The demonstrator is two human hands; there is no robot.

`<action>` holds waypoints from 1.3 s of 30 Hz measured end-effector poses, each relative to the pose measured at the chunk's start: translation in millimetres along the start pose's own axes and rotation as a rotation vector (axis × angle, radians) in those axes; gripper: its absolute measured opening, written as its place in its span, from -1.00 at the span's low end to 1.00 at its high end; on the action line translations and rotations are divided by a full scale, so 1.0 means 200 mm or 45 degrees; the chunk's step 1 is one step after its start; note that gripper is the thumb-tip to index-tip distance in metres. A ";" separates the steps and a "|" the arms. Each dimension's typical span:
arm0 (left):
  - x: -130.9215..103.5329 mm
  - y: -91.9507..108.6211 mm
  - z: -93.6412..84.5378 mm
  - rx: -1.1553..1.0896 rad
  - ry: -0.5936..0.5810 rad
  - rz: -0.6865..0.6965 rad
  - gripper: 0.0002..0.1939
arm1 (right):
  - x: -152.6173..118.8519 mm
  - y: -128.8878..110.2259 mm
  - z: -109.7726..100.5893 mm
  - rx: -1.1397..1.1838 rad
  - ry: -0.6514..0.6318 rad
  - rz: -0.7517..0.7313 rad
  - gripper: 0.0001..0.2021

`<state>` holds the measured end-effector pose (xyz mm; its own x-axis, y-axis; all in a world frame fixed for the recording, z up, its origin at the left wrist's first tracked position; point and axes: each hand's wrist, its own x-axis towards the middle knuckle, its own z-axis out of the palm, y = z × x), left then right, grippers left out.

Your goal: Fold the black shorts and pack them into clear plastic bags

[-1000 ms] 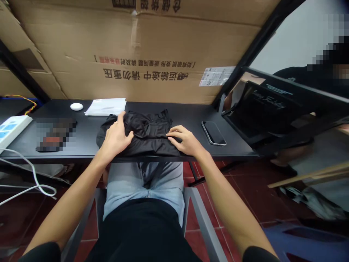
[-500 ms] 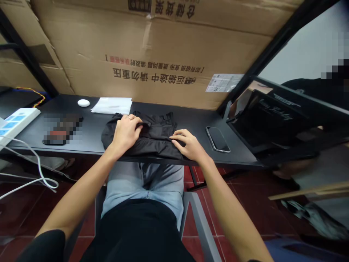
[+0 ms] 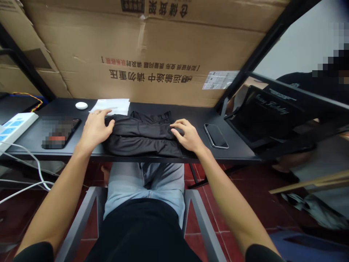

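A black fabric garment (image 3: 141,136) lies folded in long layers along the front of the desk. Its exact kind does not show. At its left end is my left hand (image 3: 98,125), fingers stretched apart, the thumb near the fabric and the fingertips over the edge of some white papers. My right hand (image 3: 187,135) is at the garment's right end, thumb and forefinger pinched together on the edge of the cloth.
Right of the garment lies a phone (image 3: 216,136); a second phone (image 3: 61,134) is at the left. White papers (image 3: 120,105) and a white oval object (image 3: 81,105) sit behind. A power strip (image 3: 16,125) with cables is far left. Cardboard (image 3: 163,40) walls the back. A person (image 3: 302,78) is at right.
My left hand has let go of the cloth and moved left to the garment's end. The upper layer now lies flatter. My right hand stays at the right edge, slightly farther back.
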<state>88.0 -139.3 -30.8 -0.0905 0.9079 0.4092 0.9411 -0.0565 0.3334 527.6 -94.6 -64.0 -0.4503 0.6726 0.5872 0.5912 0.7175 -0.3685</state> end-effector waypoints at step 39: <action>-0.40 0.13 -0.12 -0.272 -0.303 0.760 -0.43 | -0.28 -0.24 -0.16 0.112 -0.202 -0.308 -0.68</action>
<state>112.8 -223.6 -35.2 0.5223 0.7608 0.3852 0.7202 -0.6354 0.2785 545.5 -172.7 -55.8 -0.6739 0.4956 0.5479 0.3972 0.8684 -0.2968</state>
